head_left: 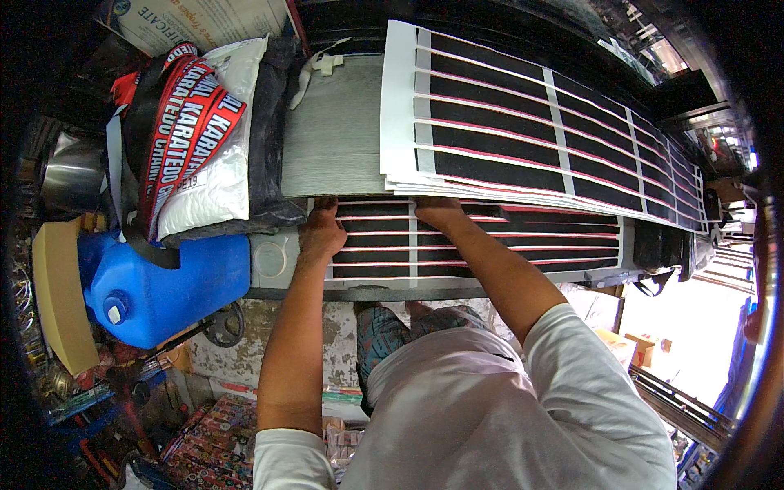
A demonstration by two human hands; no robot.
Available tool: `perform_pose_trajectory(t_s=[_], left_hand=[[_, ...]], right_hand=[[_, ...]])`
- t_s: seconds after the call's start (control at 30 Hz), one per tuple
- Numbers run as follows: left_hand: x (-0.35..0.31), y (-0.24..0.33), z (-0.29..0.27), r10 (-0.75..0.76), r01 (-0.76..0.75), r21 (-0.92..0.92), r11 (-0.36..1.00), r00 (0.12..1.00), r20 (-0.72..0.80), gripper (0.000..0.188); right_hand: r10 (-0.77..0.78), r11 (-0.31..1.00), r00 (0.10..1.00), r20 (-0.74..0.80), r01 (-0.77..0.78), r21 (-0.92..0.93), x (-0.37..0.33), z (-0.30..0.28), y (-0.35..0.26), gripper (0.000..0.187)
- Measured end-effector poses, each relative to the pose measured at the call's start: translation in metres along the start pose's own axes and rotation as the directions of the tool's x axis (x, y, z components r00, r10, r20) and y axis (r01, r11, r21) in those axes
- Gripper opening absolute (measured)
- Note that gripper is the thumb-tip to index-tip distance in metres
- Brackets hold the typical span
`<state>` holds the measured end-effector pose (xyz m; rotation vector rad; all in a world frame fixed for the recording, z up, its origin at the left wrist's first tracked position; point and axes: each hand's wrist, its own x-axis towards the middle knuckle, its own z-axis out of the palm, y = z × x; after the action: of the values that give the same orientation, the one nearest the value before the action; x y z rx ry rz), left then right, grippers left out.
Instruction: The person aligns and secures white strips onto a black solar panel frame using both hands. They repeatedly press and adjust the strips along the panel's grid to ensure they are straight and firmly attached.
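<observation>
A sheet with black panels, white lines and thin red edges (371, 256) lies along the front ledge, partly under the raised grey board (335, 135). My left hand (324, 231) rests at the sheet's left end, its fingertips reaching the board's front edge. Farther right, my right hand (438, 214) touches the same sheet near a grey cross strip, fingers pointing under the overhang. The fingertips of both hands are hidden there, so I cannot make out a grip. Above, a stack of similar striped white sheets (490, 106) lies on the board, reaching past its right side.
Left of the board sits a white and black bag (216, 188) draped with a red lettered strap (184, 135). Below it stands a blue jerrycan (163, 286) beside a tan block (61, 294). A black handwheel (224, 325) is under the ledge. A framed paper (204, 24) leans behind.
</observation>
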<state>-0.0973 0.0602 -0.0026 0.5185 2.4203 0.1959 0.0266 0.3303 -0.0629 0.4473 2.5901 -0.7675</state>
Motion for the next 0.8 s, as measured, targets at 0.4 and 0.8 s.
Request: perform_pose_trajectory(t_s=[0.4,0.8], left_hand=[[0.008,0.017,0.001,0.095,-0.093,0.046,0.995,0.994,-0.049,0.069],[0.001,-0.006,0.011,0.043,-0.046,-0.011,0.999,0.983,-0.178,0.063]], right_hand=[[-0.360,-0.855,0.918,-0.166,-0.253,0.452,0.066,0.092,0.109,0.040],[-0.690,-0.201,0.712,-0.132,-0.362,-0.910,0.054,0.054,0.099,0.040]])
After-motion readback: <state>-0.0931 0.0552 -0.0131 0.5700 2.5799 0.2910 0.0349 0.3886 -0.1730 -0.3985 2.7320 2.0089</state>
